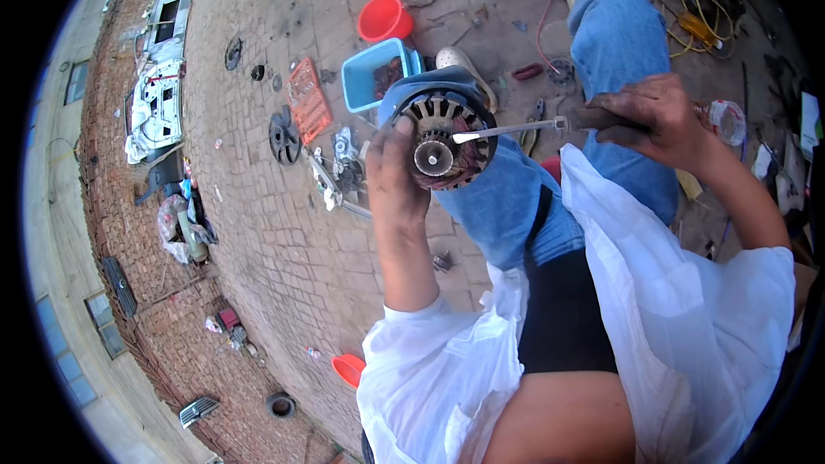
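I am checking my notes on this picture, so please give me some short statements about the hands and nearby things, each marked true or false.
1. The right hand holds a screwdriver-like tool. True.
2. The left hand is empty. False: the left hand holds a round metal part.
3. A red tub stands beside the blue basin. True.
4. The orange case lies on the lap. False: the orange case lies on the paved ground.

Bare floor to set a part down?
Most room: paving between the loose metal parts and the lower orange basin. Also between the black spoked wheel and the white panel, bar small scraps. Crowded: around the blue basin and orange tool tray, and upper right by the amber bottle. Over the lap: left hand with round part, right hand with tool.
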The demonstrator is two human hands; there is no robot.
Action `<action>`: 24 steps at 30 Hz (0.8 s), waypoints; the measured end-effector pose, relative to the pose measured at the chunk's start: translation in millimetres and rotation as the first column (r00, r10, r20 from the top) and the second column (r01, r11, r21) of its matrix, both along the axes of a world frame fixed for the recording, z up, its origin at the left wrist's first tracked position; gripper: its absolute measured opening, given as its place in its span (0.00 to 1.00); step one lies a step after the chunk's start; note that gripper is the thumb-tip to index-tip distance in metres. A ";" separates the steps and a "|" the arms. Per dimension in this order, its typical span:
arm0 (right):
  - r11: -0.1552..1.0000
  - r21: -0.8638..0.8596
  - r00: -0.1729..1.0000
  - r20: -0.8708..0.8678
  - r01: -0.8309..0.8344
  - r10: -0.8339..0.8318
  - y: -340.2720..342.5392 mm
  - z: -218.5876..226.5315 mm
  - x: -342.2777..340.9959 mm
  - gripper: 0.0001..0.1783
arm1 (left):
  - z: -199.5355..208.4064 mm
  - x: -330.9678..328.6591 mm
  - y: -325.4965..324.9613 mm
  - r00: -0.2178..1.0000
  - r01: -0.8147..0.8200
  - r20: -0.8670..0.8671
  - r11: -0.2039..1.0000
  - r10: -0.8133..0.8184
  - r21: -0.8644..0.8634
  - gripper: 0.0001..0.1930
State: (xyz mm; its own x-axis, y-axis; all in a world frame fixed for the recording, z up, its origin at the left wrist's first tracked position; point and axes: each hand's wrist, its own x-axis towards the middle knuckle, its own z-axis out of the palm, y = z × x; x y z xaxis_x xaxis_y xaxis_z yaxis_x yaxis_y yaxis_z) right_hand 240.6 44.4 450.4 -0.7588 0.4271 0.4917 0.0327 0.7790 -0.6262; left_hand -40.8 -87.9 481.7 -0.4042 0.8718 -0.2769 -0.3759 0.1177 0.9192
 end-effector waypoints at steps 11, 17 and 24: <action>0.934 -0.357 0.998 0.045 -0.032 0.052 5.0 -30.3 5.6 0.16 | -3.0 6.4 6.1 0.999 0.049 -0.018 0.998 -0.049 -0.028 0.19; 0.796 -0.533 0.867 0.209 -0.288 0.453 -20.3 -32.4 -20.7 0.14 | -8.1 30.1 15.2 0.965 0.187 0.204 0.979 -0.168 -0.081 0.18; 0.777 -0.596 0.949 0.076 -0.203 0.307 -8.5 -19.7 12.5 0.17 | 0.2 8.4 14.2 0.893 0.109 0.435 0.993 -0.115 0.039 0.19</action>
State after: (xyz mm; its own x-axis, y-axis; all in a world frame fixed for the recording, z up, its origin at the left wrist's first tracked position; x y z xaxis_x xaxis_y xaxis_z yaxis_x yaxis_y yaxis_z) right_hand 253.1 35.9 430.6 -0.9258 0.3695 0.0802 0.0245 0.2704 -0.9624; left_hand -32.4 -73.8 482.0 -0.1452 0.9089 -0.3910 -0.7240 0.1718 0.6681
